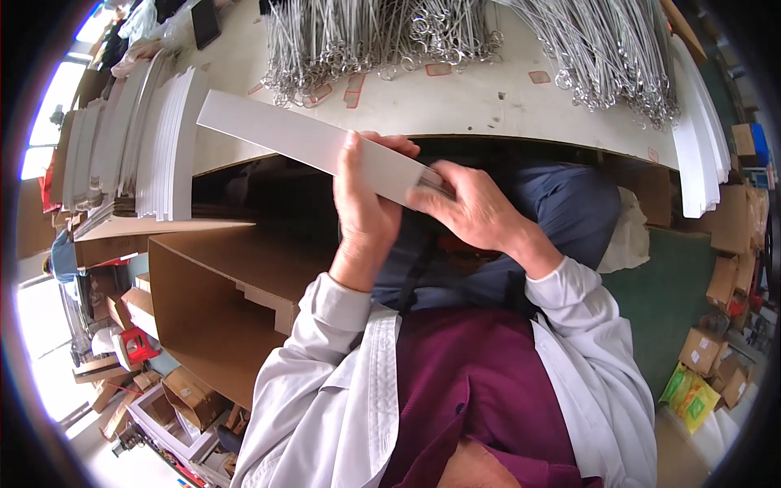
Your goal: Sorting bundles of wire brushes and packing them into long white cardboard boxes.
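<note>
A long, narrow white box (pixel 272 124) is held slantwise over my lap, just off the table's front edge. My left hand (pixel 364 203) is wrapped round its middle, with the thumb on top. At the lower right end of the box, my right hand (pixel 480 207) has its thumb and fingers closed on the end. A greyish strip shows between those fingers; I cannot make out what it is. Beyond the hands, bundles of thin grey metal rods or wires with ringed ends (pixel 325 45) lie on the white table (pixel 455 110).
Similar white boxes (pixel 167 150) stand in a row at the left, and more white strips (pixel 695 146) are at the right edge. Another wire bundle (pixel 606 57) lies at the far right. A big open cardboard box (pixel 195 325) is by my left side. Cartons (pixel 701 350) line the right.
</note>
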The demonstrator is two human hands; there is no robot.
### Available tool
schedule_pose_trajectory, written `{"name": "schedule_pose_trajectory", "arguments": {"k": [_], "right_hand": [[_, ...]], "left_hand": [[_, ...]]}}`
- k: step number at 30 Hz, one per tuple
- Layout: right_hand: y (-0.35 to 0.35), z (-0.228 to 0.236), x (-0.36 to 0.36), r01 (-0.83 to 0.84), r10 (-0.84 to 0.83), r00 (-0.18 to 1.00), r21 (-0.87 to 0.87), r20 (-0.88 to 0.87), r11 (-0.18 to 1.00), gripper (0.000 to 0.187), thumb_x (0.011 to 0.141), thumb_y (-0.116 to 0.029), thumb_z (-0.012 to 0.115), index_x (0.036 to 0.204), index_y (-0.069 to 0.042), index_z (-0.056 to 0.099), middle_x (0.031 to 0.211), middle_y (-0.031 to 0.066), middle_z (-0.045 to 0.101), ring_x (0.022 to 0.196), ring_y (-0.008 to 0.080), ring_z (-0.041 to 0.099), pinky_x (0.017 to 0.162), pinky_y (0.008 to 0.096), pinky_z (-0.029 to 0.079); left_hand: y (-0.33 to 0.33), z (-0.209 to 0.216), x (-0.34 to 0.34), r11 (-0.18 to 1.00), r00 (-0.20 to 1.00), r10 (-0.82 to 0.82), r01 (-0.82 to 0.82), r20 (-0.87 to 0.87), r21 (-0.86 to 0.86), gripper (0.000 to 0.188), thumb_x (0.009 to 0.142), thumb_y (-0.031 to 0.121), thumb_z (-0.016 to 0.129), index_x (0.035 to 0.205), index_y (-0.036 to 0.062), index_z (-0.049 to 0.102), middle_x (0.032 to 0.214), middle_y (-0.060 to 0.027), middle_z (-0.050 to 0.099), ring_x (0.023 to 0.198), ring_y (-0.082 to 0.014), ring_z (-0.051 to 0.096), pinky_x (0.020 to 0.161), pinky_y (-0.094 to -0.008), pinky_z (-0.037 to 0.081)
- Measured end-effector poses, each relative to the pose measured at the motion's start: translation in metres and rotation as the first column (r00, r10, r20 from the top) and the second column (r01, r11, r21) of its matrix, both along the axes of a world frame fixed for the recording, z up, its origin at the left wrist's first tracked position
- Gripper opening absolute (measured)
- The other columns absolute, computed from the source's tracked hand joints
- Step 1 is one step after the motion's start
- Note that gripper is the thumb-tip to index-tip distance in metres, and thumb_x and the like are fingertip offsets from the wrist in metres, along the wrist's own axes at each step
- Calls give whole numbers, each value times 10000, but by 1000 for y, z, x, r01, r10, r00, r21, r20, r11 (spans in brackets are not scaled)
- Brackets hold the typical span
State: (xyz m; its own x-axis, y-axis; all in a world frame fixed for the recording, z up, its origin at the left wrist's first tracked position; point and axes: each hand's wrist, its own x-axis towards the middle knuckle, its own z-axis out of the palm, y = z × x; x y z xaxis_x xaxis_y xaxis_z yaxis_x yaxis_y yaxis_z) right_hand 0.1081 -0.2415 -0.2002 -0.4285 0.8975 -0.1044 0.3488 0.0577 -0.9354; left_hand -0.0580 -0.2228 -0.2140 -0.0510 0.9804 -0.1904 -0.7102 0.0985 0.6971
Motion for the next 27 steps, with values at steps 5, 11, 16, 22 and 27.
{"name": "schedule_pose_trajectory", "arguments": {"k": [5,11,16,22,27], "right_hand": [[12,-15,-9,145,-161,966,-92,-201,985,493,953,-433,723,987,56,673,786,96,695,726,116,633,655,302,520],[14,1,29,100,-107,993,-138,-50,985,532,921,-466,748,872,60,686,700,112,704,659,124,651,617,317,515],[11,5,31,-59,74,992,-147,99,987,510,912,-466,760,876,30,649,691,52,655,649,74,598,605,279,500],[4,-16,34,-6,2,996,-43,-86,999,413,943,-341,756,1053,47,666,822,59,699,693,87,617,582,278,503],[-5,-5,66,62,-143,965,-335,-222,940,269,993,-237,690,1089,15,696,906,79,724,692,109,660,552,242,535]], "left_hand": [[-16,-7,3,994,982,-96,87,-162,-61,493,1056,461,494,1225,1,552,1142,-202,661,1089,-273,616,988,-424,496],[-58,45,-47,814,113,-108,580,-988,-23,345,841,103,765,1141,-16,642,1076,-193,678,982,-305,678,877,-412,547],[-29,74,-30,646,-266,461,755,-847,114,706,674,112,831,1313,-9,556,1247,-235,609,1166,-438,573,1043,-517,438],[-24,29,-39,630,-348,217,763,-912,-141,605,679,123,815,1233,24,592,971,-148,669,864,-341,676,767,-420,558],[-32,21,-39,715,-349,137,682,-927,-151,565,699,169,836,1202,33,618,887,-142,693,791,-337,707,692,-418,579]]}}
